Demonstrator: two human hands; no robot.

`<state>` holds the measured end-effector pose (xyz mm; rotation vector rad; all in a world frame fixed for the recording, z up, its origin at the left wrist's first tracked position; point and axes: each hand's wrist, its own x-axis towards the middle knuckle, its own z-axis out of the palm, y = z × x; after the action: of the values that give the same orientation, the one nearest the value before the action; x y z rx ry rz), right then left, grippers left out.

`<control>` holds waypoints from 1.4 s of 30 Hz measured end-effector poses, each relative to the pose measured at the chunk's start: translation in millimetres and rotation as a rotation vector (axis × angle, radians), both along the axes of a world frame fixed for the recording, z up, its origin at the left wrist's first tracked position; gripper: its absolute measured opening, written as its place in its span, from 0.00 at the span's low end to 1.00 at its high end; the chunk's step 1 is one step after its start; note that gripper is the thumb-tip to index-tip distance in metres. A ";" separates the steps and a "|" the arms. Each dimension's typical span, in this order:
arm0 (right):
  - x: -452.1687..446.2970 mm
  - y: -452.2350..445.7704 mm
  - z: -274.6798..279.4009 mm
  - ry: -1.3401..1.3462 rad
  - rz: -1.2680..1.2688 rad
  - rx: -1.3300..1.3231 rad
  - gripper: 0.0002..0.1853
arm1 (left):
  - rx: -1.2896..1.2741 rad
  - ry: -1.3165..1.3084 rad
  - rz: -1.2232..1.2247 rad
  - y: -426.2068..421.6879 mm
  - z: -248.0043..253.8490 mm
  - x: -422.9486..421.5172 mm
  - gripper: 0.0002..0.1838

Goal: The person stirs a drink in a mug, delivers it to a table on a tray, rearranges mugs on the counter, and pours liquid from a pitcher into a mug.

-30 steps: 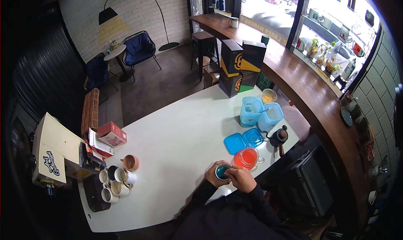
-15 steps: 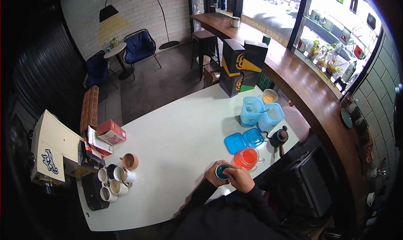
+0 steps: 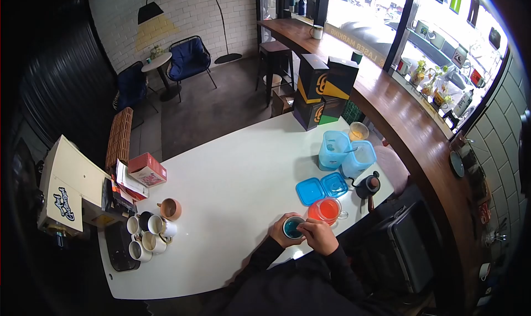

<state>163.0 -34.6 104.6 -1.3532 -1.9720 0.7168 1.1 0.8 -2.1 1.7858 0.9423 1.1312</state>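
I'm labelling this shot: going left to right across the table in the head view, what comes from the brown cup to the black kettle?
Brown cup, left hand, cup of blue liquid, pitcher of red liquid, black kettle. Right hand, blue lids and blue tubs overlap, so they're left out.

From where I stand, a long white table (image 3: 221,205) carries everything. Just beyond the person's right hand (image 3: 322,237) there stands a glass jug (image 3: 327,210) with red liquid. Further beyond this hand lie two blue lids (image 3: 311,191), and behind them are two light-blue containers (image 3: 333,151). A dark kettle (image 3: 367,187) is to the right of the same hand, also further away. Farthest ahead of the left hand (image 3: 281,231) rise stacked black boxes (image 3: 315,92). Well to its left are a brown mug (image 3: 171,209), a cluster of mugs (image 3: 154,242) and a dark tray (image 3: 119,258).
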 end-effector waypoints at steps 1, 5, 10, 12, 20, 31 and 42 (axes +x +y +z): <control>0.3 -0.3 -0.2 -0.004 -0.016 0.014 0.05 | 0.011 -0.001 0.008 0.2 -1.3 0.7 0.43; 2.3 0.2 -4.9 -0.007 -0.036 0.064 0.06 | -0.020 0.004 0.015 -0.5 -2.6 1.0 0.43; -0.3 0.0 -5.6 0.009 -0.035 0.064 0.06 | -0.020 0.005 0.013 0.4 -4.1 1.0 0.42; -1.8 -1.4 -6.8 0.018 -0.028 0.058 0.06 | -0.027 -0.004 0.009 -0.3 -6.3 0.6 0.42; 1.1 -1.2 -4.2 0.026 0.117 0.024 0.05 | -0.058 0.031 0.010 1.0 -13.0 -0.2 0.42; 1.7 4.7 0.2 -0.062 -0.038 0.073 0.06 | -0.051 -0.011 0.012 -0.8 -3.2 0.3 0.42; -9.3 1.0 -4.6 0.009 -0.014 0.080 0.07 | -0.048 0.012 0.006 -0.2 -7.5 -0.6 0.43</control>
<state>153.6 -33.6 99.9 -1.3125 -1.9612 0.6293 0.5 0.7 -9.6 1.7540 0.9748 1.0940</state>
